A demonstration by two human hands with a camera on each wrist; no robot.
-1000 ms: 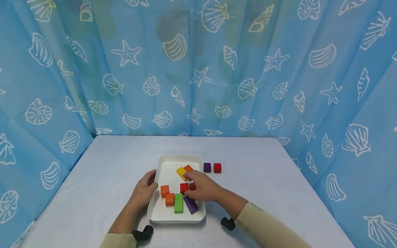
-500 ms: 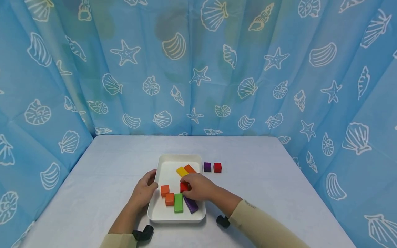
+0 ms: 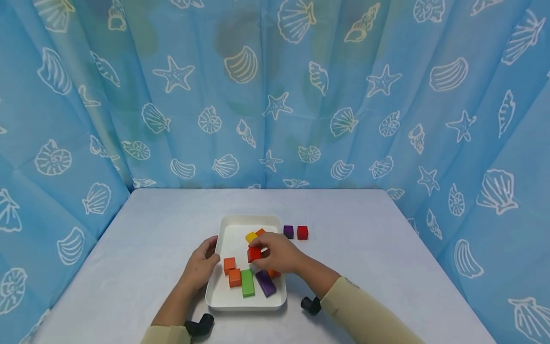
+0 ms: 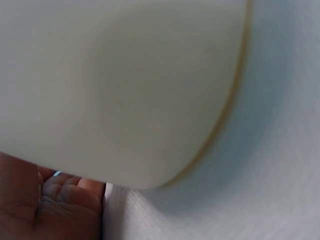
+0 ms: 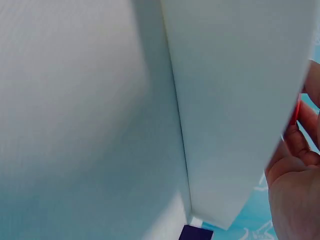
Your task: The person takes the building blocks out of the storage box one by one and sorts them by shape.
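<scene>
A white tray [image 3: 229, 298] lies on the table, and my left hand [image 3: 201, 265] holds its left side, thumb near the rim. The left wrist view shows part of the left hand [image 4: 70, 205] beyond the tray's wall; the tray hides some fingers. Over the tray my right hand [image 3: 277, 253] pinches a red cube [image 3: 253, 254] between thumb and fingers. Close by are a yellow block [image 3: 251, 236] and an orange block [image 3: 260, 232], both partly covered by the hand. A purple block [image 3: 266, 283] and a green block [image 3: 247, 283] lie nearer the front.
Two orange cubes, a back one [image 3: 229, 265] and a front one [image 3: 234, 277], sit at the tray's left. Another orange piece [image 3: 274, 274] shows beside the purple block. Outside the tray stand a purple cube [image 3: 288, 232] and a second red cube [image 3: 302, 232]. A blue curtain [image 3: 275, 138] hangs behind.
My right hand has taken hold of the red cube in the tray and shifted it slightly back and left, uncovering an orange piece beside the purple block. My left hand stays at the tray.
</scene>
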